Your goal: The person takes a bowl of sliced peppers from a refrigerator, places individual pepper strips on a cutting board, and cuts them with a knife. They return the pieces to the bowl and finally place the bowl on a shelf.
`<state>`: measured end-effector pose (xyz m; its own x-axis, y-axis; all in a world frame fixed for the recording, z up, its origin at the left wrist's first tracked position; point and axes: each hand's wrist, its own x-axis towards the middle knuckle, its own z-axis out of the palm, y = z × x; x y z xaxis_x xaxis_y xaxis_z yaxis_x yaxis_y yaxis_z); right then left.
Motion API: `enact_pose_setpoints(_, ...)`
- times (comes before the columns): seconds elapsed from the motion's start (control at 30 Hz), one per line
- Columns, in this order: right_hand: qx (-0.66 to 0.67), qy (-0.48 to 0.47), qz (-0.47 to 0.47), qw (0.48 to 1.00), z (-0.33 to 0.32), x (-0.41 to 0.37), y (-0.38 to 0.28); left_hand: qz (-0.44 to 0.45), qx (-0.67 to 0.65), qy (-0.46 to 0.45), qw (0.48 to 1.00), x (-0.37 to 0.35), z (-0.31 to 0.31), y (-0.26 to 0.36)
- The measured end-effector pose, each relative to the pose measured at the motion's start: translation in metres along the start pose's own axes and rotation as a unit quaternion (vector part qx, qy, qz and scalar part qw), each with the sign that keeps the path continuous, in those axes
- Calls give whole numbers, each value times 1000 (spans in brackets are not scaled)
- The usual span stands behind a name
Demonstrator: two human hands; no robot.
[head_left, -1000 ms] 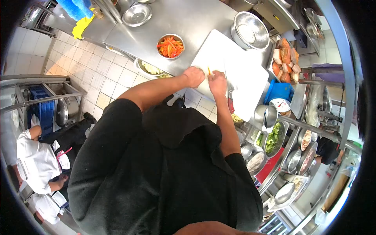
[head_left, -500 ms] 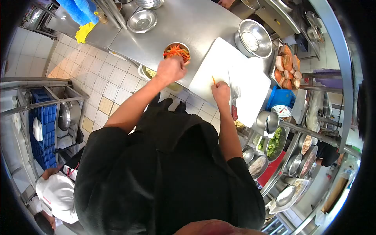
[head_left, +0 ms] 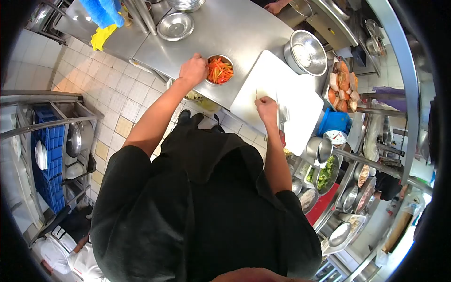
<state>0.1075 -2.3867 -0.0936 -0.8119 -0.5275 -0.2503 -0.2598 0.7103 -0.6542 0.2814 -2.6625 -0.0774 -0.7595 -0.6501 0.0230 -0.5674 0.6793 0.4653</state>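
Observation:
A small metal bowl [head_left: 232,63] of orange, red and green vegetable strips [head_left: 219,70] stands on the steel counter. At its left rim is my left hand [head_left: 193,69], fingers curled together against the edge. Over the left part of the white cutting board [head_left: 245,96], my right hand [head_left: 267,110] is closed in a pinch. A thin, pale sliver shows just past its fingertips; what the fingers hold is too small to name. Right beside this hand lies a knife with a red handle [head_left: 282,137], its blade pointing away from me across the board.
Beyond the bowl sits a shallow metal dish [head_left: 175,27]. A large steel bowl [head_left: 306,52] stands at the board's far corner. At the right are a tray of browned chunks [head_left: 343,84], a blue scale [head_left: 333,123] and steel pots [head_left: 319,149]. Another person's hand [head_left: 272,8] shows at the top.
My left hand has gone from over the near side of the bowl to its left rim. The orange strip at my right fingertips no longer shows. The view has shifted slightly.

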Motion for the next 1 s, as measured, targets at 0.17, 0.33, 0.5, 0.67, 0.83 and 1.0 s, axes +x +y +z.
enact_pose_setpoints(0.17,89,-45,-60,993,16,0,-66,22,16,-21,999,6,-36,-1)
enact_pose_setpoints(0.33,57,-53,-129,989,25,3,-121,29,-8,-22,999,1,-46,-11)
enact_pose_setpoints(0.5,2,-59,-139,989,46,23,-132,3,-81,-13,997,-12,-43,-24)
enact_pose_setpoints(0.67,-38,-24,-186,982,60,34,-135,-60,-137,-2,989,-23,-42,-33)
enact_pose_setpoints(0.83,-296,-65,-200,932,61,30,-169,-73,-181,1,981,-30,-41,-43)
enact_pose_setpoints(1.0,-450,-107,-165,871,84,30,-191,-91,-233,-7,968,-40,-25,-43)
